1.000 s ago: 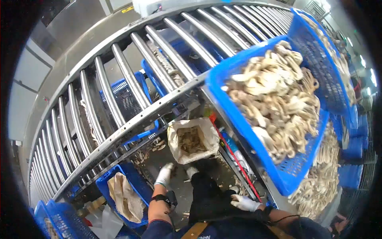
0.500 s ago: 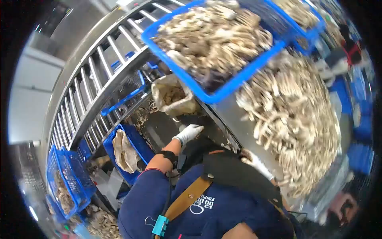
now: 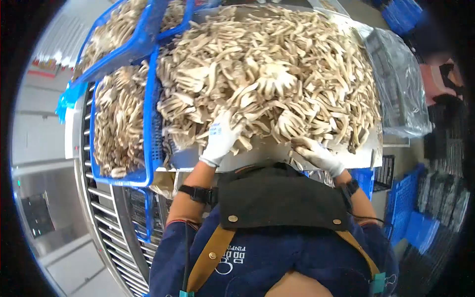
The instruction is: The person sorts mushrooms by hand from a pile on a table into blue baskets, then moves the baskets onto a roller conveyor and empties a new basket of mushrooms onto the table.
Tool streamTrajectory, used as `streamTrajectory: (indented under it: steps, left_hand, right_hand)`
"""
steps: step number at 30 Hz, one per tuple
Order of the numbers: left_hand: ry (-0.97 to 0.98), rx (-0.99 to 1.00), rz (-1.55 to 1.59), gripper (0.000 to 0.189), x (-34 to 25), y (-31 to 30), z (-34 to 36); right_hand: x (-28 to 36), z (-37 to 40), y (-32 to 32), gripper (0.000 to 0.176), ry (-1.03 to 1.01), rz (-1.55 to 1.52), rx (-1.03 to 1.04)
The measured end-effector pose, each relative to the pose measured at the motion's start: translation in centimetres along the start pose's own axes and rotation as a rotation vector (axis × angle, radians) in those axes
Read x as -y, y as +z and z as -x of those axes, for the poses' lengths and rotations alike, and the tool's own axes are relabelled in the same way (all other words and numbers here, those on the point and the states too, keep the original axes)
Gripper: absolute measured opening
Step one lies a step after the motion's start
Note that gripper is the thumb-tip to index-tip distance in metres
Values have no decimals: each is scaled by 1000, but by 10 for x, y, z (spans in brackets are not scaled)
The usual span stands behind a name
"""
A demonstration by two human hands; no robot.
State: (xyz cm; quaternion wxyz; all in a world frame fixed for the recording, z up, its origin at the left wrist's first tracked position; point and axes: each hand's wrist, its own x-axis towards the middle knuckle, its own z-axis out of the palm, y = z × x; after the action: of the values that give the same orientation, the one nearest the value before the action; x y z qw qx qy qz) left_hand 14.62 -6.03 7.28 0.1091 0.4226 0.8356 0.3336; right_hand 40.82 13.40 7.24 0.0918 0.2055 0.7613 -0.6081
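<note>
Beige mushrooms (image 3: 277, 69) heaped, long stems w/ frilly caps.

Mushroom heap (image 3: 277, 74) fills table (image 3: 267, 154); blue basket (image 3: 151, 104) blocks left.

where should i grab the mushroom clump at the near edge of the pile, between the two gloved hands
Likely around its bunched lower part, coming from the near side over the bare table edge. The mushroom clump sits at the front of the pile with its other sides buried; the right hand is nearest.
</note>
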Motion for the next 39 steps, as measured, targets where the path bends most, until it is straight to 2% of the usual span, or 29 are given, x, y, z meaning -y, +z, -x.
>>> streamTrajectory:
  steps: [2,3,5,6,8,9,10,12,14,15,16,18,20,21,22,24,25,26,28,29,30,32,33,34,36,38,39]
  left_hand:
    - [223,288,-199,43,-19,17,-25]
    - [384,297,-322,44,-33,24,-27]
    - [481,358,-304,46,-53,44,-27]
    - [530,409,-303,48,-58,54,-28]
    - [526,416,-281,48,-60,74,-34]
    - [531,409,-348,63,-55,85,-37]
    - [449,557,-406,71,-54,91,-47]
    - [293,703,-415,77,-66,83,-59]
    - [226,612,11,68,-75,66,-67]
    - [52,666,127,57,-85,51,-71]
    - [-138,769,162,51,-103,28,-77]
    - [-375,961,196,64,-72,39,-72]
    - [-441,1071,850,85,-32,66,-46]
    - [-534,994,1110,102,-39,75,-36]
    - [-595,885,1349,105,-36,93,-32]
    - [-694,829,1748,99,-63,91,-44]
    - [-742,816,1790,91,-71,92,-50]
    - [-641,802,1796,79,-86,82,-56]
    - [-496,571,1550,60,-102,69,-64]
    - [-455,497,1522,62,-107,70,-67]
    - [-417,424,1490,74,-111,71,-70]
    - [-227,396,1239,86,-125,70,-71]
    - [-142,413,1076,92,-127,74,-68]
    - [-133,383,923,87,-123,75,-70]
    - [-95,390,963,71,-118,80,-77]
    - [-304,499,1171,57,-104,91,-74]
    - [-276,465,1232,49,-103,94,-67]
  right_hand:
    - [3,-16,4,45,-26,-118,40]
    - [2,-18,9,44,-115,137,-83]
    - [3,-31,15,43,-256,615,-378]
    - [1,-39,14,51,-295,785,-553]
    - [-8,-63,7,62,-212,886,-539]
    - [-14,-79,4,71,-1,876,-339]
    - [-18,-95,-1,68,112,897,-273]
    - [-30,-117,-9,65,148,906,-229]
    - [-3,-109,-30,66,98,721,-125]
    - [-21,-109,-35,70,-22,662,-135]
    - [-10,-101,-44,75,64,573,-56]
    - [-27,-86,-37,78,-215,519,-338]
    - [5,-65,-33,76,-365,526,-555]
    - [9,-61,-29,74,-530,611,-735]
    - [9,-60,-22,69,-640,626,-824]
    - [35,-47,-22,67,-717,826,-721]
    - [31,-42,-21,72,-716,766,-618]
    - [23,-40,-24,74,-693,612,-581]
    - [5,-43,-31,79,-653,314,-506]
    - [0,-45,-33,85,-526,-44,-459]
    - [-5,-51,-29,83,-461,-409,-396]
    - [46,-41,-52,79,-385,-805,-231]
    - [31,-53,-62,73,-325,-679,-104]
    - [53,-45,-76,66,-345,-669,-81]
    - [48,-62,-62,60,-372,-456,-294]
    - [60,-62,-48,58,-344,-116,-502]
    - [44,-72,-41,57,-408,-250,-478]
